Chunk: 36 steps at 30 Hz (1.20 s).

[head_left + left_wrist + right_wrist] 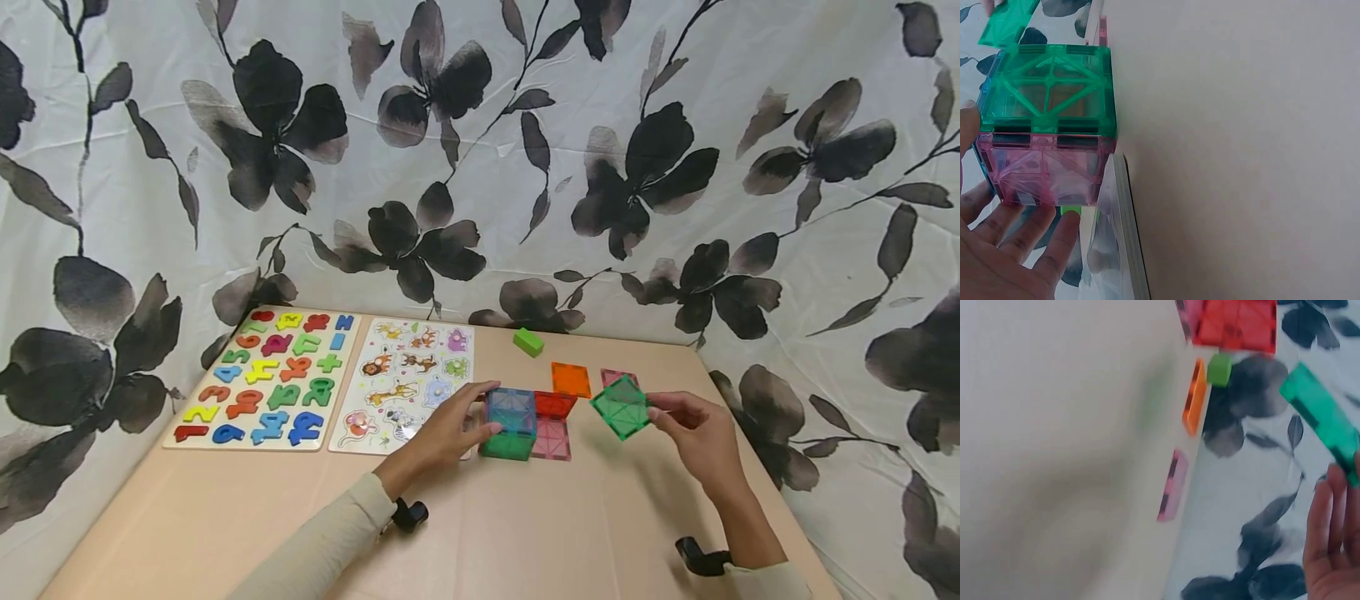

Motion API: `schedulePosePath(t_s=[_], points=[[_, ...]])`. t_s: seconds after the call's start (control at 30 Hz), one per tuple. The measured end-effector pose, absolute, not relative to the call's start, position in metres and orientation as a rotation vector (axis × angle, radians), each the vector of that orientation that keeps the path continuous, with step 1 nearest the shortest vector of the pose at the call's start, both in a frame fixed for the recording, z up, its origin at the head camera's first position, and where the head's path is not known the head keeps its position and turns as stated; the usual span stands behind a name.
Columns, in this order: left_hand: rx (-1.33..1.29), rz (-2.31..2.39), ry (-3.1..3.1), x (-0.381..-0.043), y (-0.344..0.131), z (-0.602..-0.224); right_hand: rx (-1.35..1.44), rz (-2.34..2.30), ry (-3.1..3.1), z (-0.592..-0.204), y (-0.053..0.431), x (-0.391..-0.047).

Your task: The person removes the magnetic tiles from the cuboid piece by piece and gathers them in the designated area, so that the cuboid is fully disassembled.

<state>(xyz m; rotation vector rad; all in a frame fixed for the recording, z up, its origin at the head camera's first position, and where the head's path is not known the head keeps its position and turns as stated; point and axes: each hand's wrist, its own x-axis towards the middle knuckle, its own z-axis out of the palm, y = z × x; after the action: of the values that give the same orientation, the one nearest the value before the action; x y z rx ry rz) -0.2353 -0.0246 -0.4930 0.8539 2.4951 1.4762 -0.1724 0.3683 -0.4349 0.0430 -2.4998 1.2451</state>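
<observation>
The right hand (693, 433) pinches the green tile (621, 407) at its fingertips; the left hand (446, 425) grips the tile box (511, 413). The tile is probably light, stiff, slippery: grasp opposite edges.

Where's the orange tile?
Head view, right of centre: the orange tile lies flat near the far edge of the table, between the green block on its left and a pink tile on its right.
</observation>
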Motion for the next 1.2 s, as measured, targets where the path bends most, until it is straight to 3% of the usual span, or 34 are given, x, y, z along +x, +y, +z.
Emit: schedulePosePath(t_s=[0.3, 0.57, 1.03, 1.2], points=[[0.852, 1.491, 2.483, -0.234, -0.028, -0.493, -0.445, 1.678, -2.185, -0.444, 0.411, -0.199], [0.855, 1.502, 2.478, -0.234, -0.028, -0.494, -0.693, 1.836, -2.03, -0.462, 0.439, -0.227], [0.849, 1.494, 2.469, -0.235, -0.027, -0.492, -0.964, 1.919, -1.95, -0.485, 0.474, -0.253], [0.838, 1.491, 2.474, -0.235, -0.027, -0.493, -0.974, 1.583, -2.238, -0.491, 0.476, -0.254]])
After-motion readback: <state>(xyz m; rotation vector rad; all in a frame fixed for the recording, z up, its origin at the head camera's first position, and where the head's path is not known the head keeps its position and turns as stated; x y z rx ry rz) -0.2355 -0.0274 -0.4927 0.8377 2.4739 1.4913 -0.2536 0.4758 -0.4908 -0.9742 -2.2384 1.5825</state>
